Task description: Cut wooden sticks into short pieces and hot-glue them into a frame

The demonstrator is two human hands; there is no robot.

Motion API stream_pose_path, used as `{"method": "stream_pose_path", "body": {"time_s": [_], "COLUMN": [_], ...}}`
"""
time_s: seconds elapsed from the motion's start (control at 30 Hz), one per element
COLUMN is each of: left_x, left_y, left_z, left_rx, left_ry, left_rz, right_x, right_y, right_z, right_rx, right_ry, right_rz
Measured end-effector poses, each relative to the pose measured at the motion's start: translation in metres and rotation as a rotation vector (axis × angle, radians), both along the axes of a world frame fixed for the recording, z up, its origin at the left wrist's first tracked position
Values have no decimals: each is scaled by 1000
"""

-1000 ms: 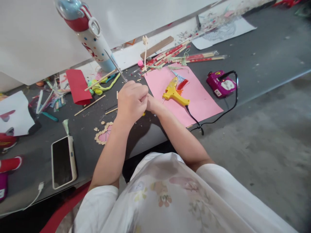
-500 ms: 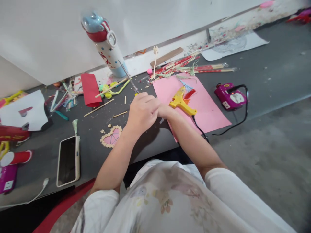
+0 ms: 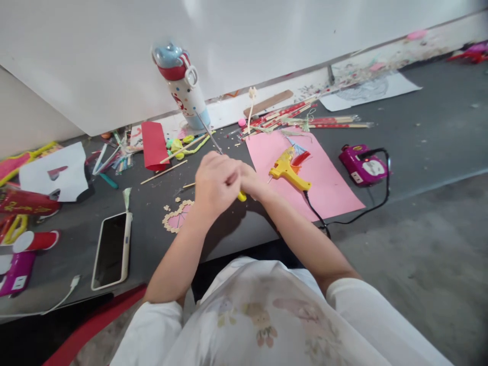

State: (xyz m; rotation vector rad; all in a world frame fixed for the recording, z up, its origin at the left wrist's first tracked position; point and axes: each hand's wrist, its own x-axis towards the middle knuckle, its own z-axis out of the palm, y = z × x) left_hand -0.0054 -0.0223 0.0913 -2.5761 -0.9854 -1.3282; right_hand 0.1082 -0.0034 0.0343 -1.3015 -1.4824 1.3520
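My left hand (image 3: pixel 216 182) is closed in a fist around what looks like a pair of yellow-handled scissors (image 3: pixel 208 131). The thin metal blade points up and away, and a bit of yellow handle shows below the fist. Pressed against it, my right hand (image 3: pixel 251 181) is curled inward, its fingertips hidden behind the left. Just left of my left wrist lies a pink heart (image 3: pixel 177 219) edged with small beige pieces, partly covered by the wrist. A yellow glue gun (image 3: pixel 286 169) rests on pink paper (image 3: pixel 335 195), right of my right hand.
A water bottle (image 3: pixel 185 96) stands at the back by the white panel. Around it lie a red paper piece (image 3: pixel 153 145), thin sticks (image 3: pixel 163 172) and red-wrapped sticks (image 3: pixel 280 116). A phone (image 3: pixel 111 251) lies left; a corded purple box (image 3: pixel 364 165) sits right.
The view has shifted, so the table items appear moved slightly. My hands stay together, and a yellow handle end now shows beneath them.
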Motion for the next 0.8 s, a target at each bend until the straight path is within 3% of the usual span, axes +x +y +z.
{"method": "stream_pose_path", "body": {"time_s": [0.13,0.2,0.37,0.5,0.8], "left_x": [-39,-56,-74,-76,-79], "left_y": [9,14,21,18,9], "left_z": [3,0,-17,-29,-25], "left_rx": [4,-28,-175,-126,-6], "left_ry": [-102,-85,-25,-56,-85], "left_rz": [412,531,454,425,334], "right_x": [-4,-5,-6,-7,-9], "right_y": [-6,-7,-12,-16,-21], "right_z": [0,1,4,5,6], "right_rx": [-45,-24,90,155,176], "right_ry": [4,-11,-59,-59,-158], "right_rz": [23,30,87,147,100]}}
